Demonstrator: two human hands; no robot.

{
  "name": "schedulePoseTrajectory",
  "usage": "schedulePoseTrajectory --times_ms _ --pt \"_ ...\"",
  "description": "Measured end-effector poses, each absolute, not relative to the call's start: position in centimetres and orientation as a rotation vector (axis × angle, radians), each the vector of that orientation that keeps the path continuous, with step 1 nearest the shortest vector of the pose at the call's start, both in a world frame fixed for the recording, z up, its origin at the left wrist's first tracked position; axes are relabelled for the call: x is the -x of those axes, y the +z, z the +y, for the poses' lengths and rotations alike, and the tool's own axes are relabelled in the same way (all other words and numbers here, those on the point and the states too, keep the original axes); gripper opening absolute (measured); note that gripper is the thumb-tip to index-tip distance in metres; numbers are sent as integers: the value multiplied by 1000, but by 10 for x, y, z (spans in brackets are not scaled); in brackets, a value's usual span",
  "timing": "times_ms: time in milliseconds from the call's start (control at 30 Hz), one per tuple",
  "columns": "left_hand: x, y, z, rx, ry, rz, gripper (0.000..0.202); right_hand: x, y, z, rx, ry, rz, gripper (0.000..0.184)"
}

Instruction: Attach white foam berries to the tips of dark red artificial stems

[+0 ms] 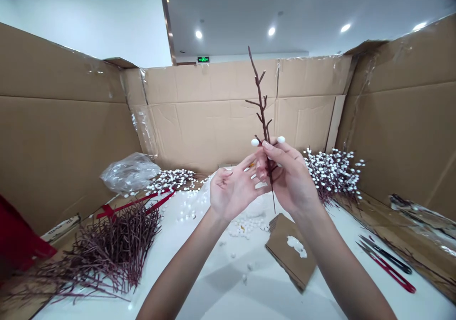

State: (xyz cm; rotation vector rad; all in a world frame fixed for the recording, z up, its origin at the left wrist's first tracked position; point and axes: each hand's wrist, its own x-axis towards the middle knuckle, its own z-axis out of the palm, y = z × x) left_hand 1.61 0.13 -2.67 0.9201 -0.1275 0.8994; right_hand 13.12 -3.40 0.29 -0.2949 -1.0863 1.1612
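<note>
Upright in front of me stands a brown artificial twig (264, 106) with short side stubs. My right hand (297, 182) pinches its lower part between thumb and fingers. Two white berries, a left one (255, 142) and a right one (281, 139), sit on either side of the stem near the fingertips. My left hand (233, 192) is open, palm toward me, with its fingers stretched toward the lower stem; whether they touch it is hidden. Below lies a piece of cardboard (290, 268) with a white glue-like blob (297, 246) on it. Loose white berries (245, 226) are scattered on the white table.
At left lies a pile of bare brown twigs (117, 244) beside red ribbon (137, 201). Berried twigs lie at back left (174, 178) and right (331, 173). A clear plastic bag (130, 173), red-handled snips (390, 270) and black snips (388, 256) are near cardboard walls (213, 125).
</note>
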Motion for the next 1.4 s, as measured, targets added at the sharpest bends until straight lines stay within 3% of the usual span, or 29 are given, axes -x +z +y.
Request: schedulePoseTrajectory --times_ms 100,433,800,1400 --pt "-13 -27 1 -922 899 -126 31 -131 3 -35 291 1146 -1133 11" --pt "-14 -31 1 -1136 793 -145 45 -139 -11 -45 288 960 -1232 13" --pt "-19 -36 5 -1201 739 -146 51 -148 -15 -40 364 999 -1212 12" --pt "-22 -36 3 -1306 717 -91 39 -152 -16 -46 316 953 -1251 14"
